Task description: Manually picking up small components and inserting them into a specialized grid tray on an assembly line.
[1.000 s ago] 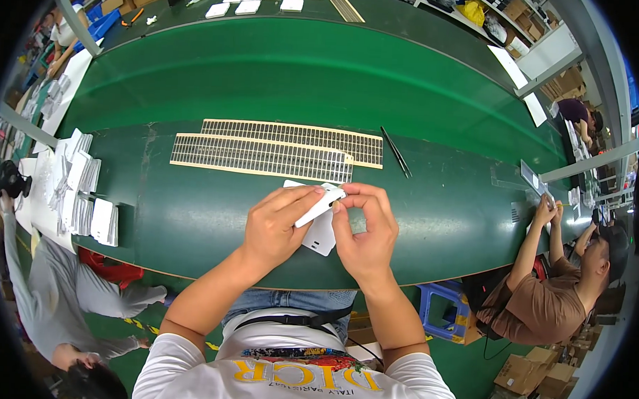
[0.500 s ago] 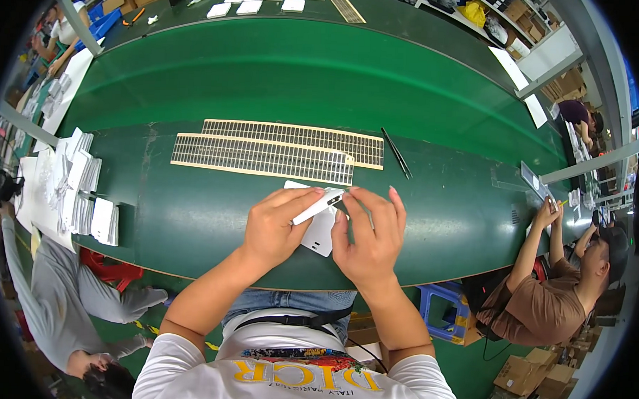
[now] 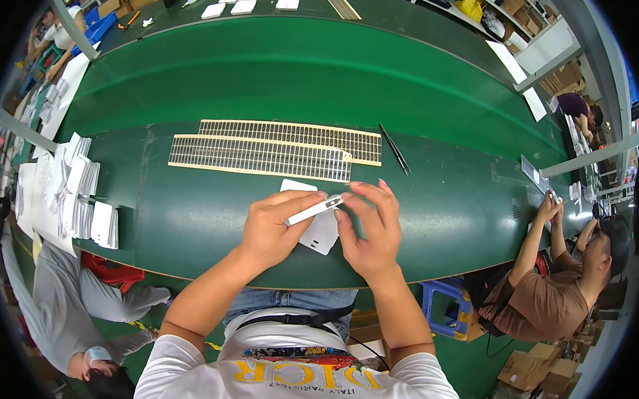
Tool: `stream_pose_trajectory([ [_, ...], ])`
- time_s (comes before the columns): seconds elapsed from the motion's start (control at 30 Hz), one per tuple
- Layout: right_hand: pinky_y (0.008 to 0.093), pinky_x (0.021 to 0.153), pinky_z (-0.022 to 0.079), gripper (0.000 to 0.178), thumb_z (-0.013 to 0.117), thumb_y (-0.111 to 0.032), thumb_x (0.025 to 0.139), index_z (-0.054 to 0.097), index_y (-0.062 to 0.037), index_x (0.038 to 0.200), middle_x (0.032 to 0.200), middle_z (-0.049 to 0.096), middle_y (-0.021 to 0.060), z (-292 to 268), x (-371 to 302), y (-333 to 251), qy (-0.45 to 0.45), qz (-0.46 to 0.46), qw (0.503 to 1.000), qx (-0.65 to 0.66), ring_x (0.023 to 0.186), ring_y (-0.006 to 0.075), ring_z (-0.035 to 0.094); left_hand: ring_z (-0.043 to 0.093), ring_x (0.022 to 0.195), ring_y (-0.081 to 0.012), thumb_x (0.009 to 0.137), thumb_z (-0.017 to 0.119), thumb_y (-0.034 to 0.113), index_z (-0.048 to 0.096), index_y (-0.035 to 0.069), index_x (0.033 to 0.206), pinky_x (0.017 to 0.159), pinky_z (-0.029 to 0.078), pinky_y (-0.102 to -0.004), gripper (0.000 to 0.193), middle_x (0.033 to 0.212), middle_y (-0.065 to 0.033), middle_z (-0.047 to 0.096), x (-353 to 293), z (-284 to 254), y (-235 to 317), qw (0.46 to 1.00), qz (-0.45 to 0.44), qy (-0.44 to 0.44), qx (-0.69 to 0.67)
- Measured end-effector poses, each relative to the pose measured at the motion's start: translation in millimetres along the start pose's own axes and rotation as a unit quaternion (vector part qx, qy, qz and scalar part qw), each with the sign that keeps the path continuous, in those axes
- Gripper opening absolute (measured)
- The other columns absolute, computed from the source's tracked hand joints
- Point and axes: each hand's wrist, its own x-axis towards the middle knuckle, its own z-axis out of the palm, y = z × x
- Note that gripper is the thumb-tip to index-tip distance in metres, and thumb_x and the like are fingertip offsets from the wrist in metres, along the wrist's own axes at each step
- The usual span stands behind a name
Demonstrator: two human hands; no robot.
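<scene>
My left hand [image 3: 270, 229] grips a slim white plastic case [image 3: 306, 212] between thumb and fingers, tilted with its narrow edge up. A dark opening shows at its right end. The thumb and index finger of my right hand [image 3: 372, 233] close on that end, with the other fingers raised. Beneath both hands a flat white panel [image 3: 321, 236] with small dark slots lies on the green table, partly covered by them. Just beyond are two overlapping tan sheets, a near sheet [image 3: 257, 157] and a far sheet [image 3: 363, 146], with rows of small dark rectangles.
Black tweezers [image 3: 394, 149] lie right of the sheets. Stacked white panels [image 3: 84, 191] stand at the table's left. Across the green belt [image 3: 303, 65] are more white pieces [image 3: 243, 7]. A co-worker [image 3: 552, 285] sits at the right; another person [image 3: 69, 303] is at the left.
The white case has turned slightly in my left hand, so its narrow edge faces up more. My right fingers have shifted a little at its end. The whole view has moved slightly.
</scene>
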Motion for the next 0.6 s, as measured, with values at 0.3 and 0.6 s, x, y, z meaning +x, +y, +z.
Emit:
stream_pose_trajectory([
  [0.3, 0.0428, 0.098, 0.054, 0.023, 0.064, -0.005, 0.1, 0.075, -0.0012, 0.12, 0.101, 0.077, 0.0146, -68, 8, 45, -0.114, 0.197, 0.973, -0.036, 0.098, 0.0294, 0.073, 0.073, 0.111, -0.0322, 0.087, 0.086, 0.017, 0.076, 0.004, 0.126, 0.096, 0.058, -0.0404, 0.042, 0.122, -0.0155, 0.077, 6, -6, -1, 0.998, 0.033, -0.061, -0.007],
  [0.6, 0.048, 0.089, 0.054, 0.023, 0.066, -0.007, 0.096, 0.076, -0.0019, 0.116, 0.107, 0.074, 0.0178, -141, -6, 198, -0.126, 0.186, 0.907, -0.355, 0.102, 0.0389, 0.068, 0.071, 0.118, -0.0318, 0.09, 0.083, 0.015, 0.078, 0.002, 0.118, 0.102, 0.056, -0.0419, 0.031, 0.121, -0.0139, 0.077, 23, -14, -24, 0.994, 0.044, -0.047, 0.084],
])
